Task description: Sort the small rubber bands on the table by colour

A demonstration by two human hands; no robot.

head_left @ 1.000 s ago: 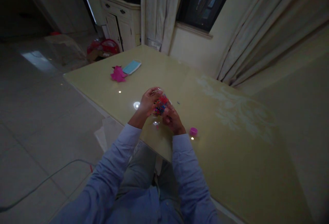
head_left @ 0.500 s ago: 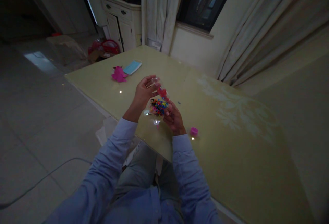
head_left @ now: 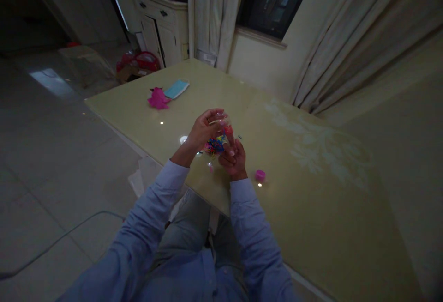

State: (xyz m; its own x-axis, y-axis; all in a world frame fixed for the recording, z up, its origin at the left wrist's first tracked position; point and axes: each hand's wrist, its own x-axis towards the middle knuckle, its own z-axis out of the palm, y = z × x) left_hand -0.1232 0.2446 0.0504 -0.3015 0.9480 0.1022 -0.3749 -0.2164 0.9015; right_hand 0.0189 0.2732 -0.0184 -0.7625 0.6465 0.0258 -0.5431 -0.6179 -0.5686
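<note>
Both hands hold a small clear container (head_left: 218, 138) full of tiny multicoloured pieces just above the near edge of a pale yellow table (head_left: 311, 191). My left hand (head_left: 202, 131) wraps over its upper left side with curled fingers. Under its lower right side sits my right hand (head_left: 233, 156), fingers closed against it. Right of my right wrist, a small pink cap (head_left: 260, 175) lies on the table.
A pink crumpled item (head_left: 157, 99) and a light blue face mask (head_left: 176, 89) lie at the table's far left corner. A white cabinet (head_left: 162, 25), curtains and a dark window stand behind. Tiled floor and a cable are to the left.
The container, tilted with my left hand raised half a second ago, has come back lower and closer between both hands. The pink cap has not moved.
</note>
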